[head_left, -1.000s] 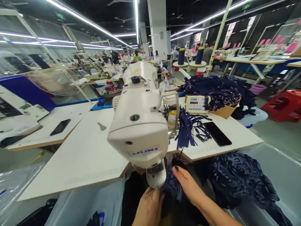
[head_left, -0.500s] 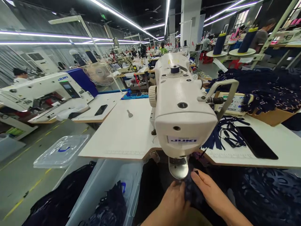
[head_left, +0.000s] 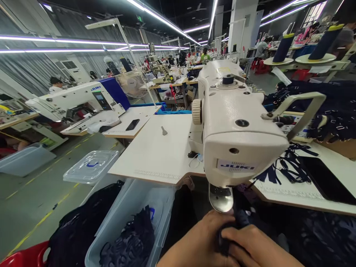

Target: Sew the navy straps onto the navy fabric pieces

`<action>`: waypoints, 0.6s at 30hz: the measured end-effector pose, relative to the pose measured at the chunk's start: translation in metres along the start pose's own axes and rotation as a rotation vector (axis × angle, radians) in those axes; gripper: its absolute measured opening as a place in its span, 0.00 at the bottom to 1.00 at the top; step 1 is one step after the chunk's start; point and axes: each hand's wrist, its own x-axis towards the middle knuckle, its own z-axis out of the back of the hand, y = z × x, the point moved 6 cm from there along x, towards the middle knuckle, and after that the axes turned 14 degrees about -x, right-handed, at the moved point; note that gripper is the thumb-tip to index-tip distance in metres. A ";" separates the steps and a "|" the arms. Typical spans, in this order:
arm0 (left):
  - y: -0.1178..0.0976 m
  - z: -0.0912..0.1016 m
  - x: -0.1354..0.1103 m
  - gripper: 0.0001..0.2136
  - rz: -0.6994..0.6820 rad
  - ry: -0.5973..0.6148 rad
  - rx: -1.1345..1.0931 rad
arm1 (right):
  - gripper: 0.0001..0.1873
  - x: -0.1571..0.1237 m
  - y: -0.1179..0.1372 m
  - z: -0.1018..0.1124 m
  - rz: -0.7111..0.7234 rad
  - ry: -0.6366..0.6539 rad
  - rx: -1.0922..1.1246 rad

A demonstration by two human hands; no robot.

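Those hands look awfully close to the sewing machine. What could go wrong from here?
1. The left hand and right hand bunch the dark fabric right under the head of the sewing machine; if it ran, fingers could be caught.
2. The fabric is gathered thick between the hands, so it might snag or feed unevenly.
3. Loose navy straps lie on the table beside the head and could get dragged in.

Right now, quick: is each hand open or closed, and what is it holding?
Left hand: closed, pinching the navy fabric in front of the sewing machine.
Right hand: closed, fingers curled on the same navy fabric.
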 end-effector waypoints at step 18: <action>-0.024 0.022 0.016 0.17 -0.280 -0.115 0.797 | 0.16 0.032 -0.061 0.007 -0.520 -0.428 0.425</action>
